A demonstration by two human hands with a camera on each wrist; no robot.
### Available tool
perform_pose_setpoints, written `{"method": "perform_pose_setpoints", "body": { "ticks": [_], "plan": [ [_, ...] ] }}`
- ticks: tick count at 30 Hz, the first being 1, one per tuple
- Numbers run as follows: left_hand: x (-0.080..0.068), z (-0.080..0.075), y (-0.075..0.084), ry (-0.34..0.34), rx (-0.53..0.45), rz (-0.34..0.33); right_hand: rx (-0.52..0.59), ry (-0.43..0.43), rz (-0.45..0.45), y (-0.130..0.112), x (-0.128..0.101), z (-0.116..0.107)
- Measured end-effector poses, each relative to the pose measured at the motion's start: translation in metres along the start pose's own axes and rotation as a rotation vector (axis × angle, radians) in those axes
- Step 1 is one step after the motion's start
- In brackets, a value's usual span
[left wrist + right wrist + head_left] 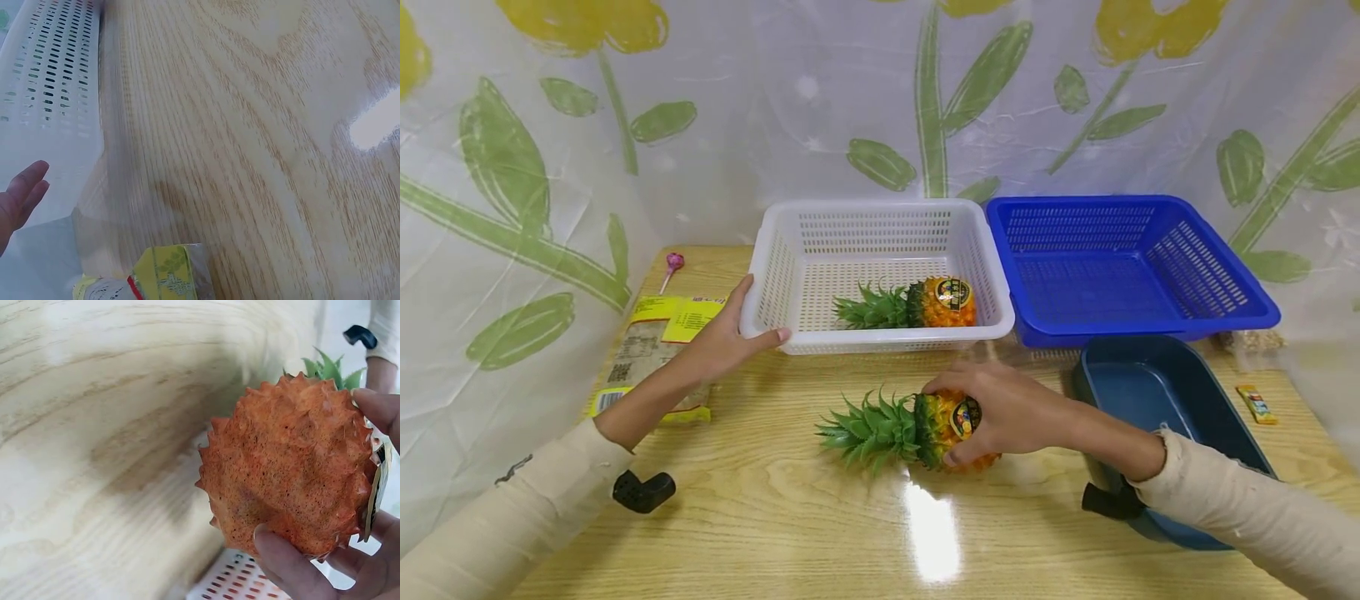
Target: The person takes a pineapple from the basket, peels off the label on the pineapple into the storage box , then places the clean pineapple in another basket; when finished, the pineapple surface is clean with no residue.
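a: what's the right hand (1007, 408) doing?

b: it's wrapped over the body of a pineapple (917, 425) lying on its side on the wooden table (790, 517), fingers curled round the fruit. the leafy crown points to nine o'clock, the base sits under the palm. in the right wrist view the orange base (290, 481) fills the frame, with a thumb and fingertip pinching it from both sides.

a: and the left hand (722, 337)?

b: it grasps the near left corner of the white basket (782, 250), thumb hooked along the front rim, fingers up the side wall. the left wrist view shows only fingertips (25, 184) beside the basket's slotted wall.

a: anything in that basket?

b: a second pineapple (917, 304), also on its side, crown to nine o'clock. it lies at twelve o'clock from the held one, with the basket's front wall between them.

a: what else is on the table?

b: a blue basket (1150, 317) touching the white one at three o'clock, a dark blue tub (1150, 392) in front of it, and a yellow-labelled packet (655, 350) under the left forearm. a pink lollipop (673, 262) lies at the far left, and a small snack bar (1255, 404) at the right edge.
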State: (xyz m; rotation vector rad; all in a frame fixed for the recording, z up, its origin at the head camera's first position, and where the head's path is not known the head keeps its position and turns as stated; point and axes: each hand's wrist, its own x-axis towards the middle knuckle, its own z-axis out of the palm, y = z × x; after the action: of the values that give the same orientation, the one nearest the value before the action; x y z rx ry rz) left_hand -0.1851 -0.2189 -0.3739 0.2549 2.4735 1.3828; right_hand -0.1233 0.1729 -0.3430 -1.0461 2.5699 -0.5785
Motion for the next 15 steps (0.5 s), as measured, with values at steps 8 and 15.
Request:
{"method": "perform_pose_setpoints", "body": {
  "ticks": [8,15],
  "plan": [
    [-0.004,-0.002,0.003,0.011,0.071,-0.041,0.0,-0.012,0.029,0.002,0.004,0.013],
    [-0.004,-0.002,0.004,0.042,0.049,0.045,-0.004,-0.008,0.065,0.002,0.003,0.012]
  ]
}}
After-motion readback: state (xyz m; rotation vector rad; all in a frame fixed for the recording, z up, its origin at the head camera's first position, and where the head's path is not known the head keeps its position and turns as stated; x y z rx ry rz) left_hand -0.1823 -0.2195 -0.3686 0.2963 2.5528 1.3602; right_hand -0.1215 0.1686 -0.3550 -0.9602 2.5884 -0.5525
